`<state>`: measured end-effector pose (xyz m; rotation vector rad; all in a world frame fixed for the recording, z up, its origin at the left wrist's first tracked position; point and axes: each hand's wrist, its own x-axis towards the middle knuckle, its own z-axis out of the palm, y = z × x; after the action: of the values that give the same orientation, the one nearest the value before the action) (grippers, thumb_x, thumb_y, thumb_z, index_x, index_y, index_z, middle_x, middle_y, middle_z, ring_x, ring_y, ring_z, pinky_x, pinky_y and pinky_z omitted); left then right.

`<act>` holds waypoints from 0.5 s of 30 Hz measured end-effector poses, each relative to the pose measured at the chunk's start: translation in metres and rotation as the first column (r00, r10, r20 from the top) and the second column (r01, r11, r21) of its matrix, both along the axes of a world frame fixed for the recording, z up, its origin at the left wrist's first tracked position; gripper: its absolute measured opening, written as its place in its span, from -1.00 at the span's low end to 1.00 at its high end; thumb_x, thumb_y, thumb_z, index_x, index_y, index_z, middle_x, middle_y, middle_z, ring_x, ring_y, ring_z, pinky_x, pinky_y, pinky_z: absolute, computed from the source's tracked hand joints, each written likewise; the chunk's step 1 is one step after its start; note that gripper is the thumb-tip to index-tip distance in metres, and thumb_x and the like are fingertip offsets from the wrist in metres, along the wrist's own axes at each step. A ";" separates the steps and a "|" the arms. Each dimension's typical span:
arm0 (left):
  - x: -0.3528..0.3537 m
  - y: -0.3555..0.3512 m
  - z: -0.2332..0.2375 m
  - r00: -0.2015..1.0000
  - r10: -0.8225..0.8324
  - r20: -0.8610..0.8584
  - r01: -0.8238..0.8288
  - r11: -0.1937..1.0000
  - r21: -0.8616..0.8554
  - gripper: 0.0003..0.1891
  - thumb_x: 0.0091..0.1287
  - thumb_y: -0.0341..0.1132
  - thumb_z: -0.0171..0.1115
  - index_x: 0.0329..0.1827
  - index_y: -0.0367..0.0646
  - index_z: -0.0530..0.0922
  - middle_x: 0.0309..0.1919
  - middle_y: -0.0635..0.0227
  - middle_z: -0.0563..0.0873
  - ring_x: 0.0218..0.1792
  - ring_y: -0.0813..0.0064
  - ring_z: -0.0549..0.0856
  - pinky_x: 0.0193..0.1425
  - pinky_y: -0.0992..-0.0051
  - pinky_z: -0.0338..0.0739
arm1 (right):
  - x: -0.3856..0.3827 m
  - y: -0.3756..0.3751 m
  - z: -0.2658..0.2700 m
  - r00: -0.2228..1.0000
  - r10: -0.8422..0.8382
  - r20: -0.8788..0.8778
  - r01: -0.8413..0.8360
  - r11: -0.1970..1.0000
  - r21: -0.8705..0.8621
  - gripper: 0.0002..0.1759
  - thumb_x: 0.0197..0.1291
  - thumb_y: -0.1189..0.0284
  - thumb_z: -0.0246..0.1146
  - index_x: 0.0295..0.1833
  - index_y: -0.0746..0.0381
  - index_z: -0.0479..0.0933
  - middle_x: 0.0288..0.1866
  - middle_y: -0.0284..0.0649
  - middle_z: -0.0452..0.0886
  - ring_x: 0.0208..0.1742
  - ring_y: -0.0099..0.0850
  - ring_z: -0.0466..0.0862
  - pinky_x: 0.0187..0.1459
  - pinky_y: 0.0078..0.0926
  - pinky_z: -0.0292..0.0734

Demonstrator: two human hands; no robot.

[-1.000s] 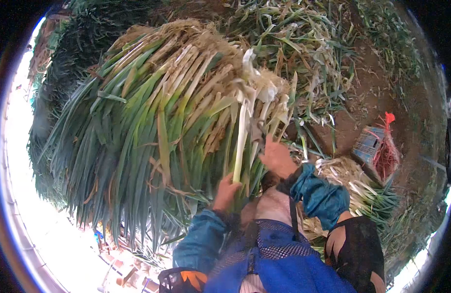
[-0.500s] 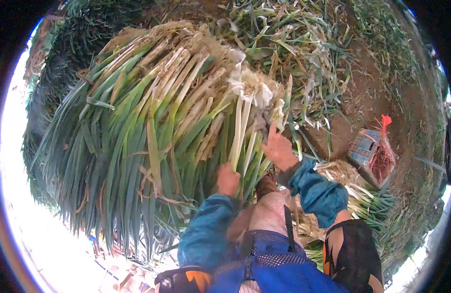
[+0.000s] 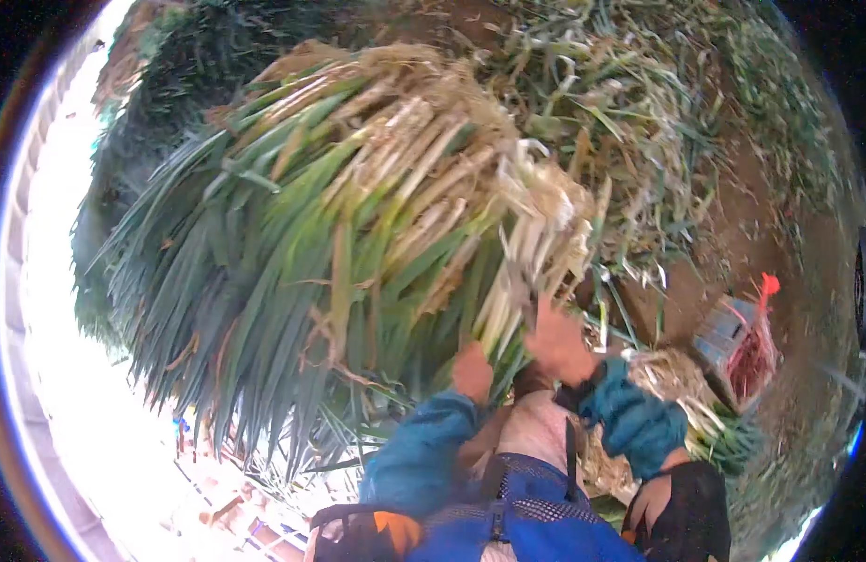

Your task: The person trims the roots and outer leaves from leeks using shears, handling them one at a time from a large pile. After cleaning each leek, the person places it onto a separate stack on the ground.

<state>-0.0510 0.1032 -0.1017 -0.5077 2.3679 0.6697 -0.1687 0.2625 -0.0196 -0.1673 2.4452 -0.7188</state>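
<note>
The bare left hand (image 3: 473,373) clasps its fingers around slender, smooth, white-to-green stalks (image 3: 496,314) rising toward one o'clock; whether the bare right hand's (image 3: 556,347) fingers grasp anything, one cannot tell. Steadying stalks seems in hand, calling for firm grip. A fibrous-rooted, green-leaved heap (image 3: 292,253) spreads at ten o'clock.

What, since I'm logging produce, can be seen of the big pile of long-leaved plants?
The big pile is dense and layered: dark green leaves fan toward the lower left, pale stalks and straw-coloured roots toward the top. Some leaves look dry and tan. The left hand grips stalks at its lower right edge; whether the right hand touches it is unclear.
</note>
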 end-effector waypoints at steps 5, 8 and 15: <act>-0.011 -0.049 0.021 0.967 -0.247 -0.067 0.249 0.968 0.028 -0.75 0.03 -0.35 0.19 -0.23 -0.26 0.51 -0.27 0.05 0.56 -0.20 0.03 0.58 -0.19 0.09 0.49 | 0.018 0.029 -0.013 1.000 -0.003 -0.021 0.003 1.000 0.009 -0.41 0.06 0.27 0.17 0.10 0.40 0.18 -0.40 0.17 0.56 -0.29 0.10 0.59 -0.30 -0.08 0.51; -0.111 -0.118 0.076 0.676 -0.376 -0.633 0.237 0.925 -0.297 -0.86 0.00 -0.37 0.10 -0.39 -0.22 0.45 -0.43 0.15 0.44 -0.29 0.11 0.46 -0.22 0.22 0.39 | 0.009 0.030 0.011 0.997 -0.081 0.015 0.079 0.993 0.083 -0.38 0.05 0.28 0.20 0.11 0.43 0.16 -0.40 0.19 0.56 -0.31 0.11 0.58 -0.31 -0.07 0.50; -0.250 -0.272 0.144 0.699 -0.580 -0.417 -0.050 0.543 -0.838 -0.49 -0.04 -0.15 0.35 -0.06 -0.23 0.45 -0.04 0.13 0.50 0.00 0.19 0.49 0.01 0.24 0.41 | 0.051 0.004 0.031 0.991 0.011 0.136 -0.012 1.000 0.008 -0.31 -0.02 0.22 0.29 0.09 0.43 0.18 -0.38 0.20 0.55 -0.30 0.15 0.56 -0.28 -0.03 0.47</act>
<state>-0.3012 -0.1686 0.0421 -0.1928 3.2999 -0.6144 -0.1182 0.2663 0.0111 -0.1244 2.3157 -0.6910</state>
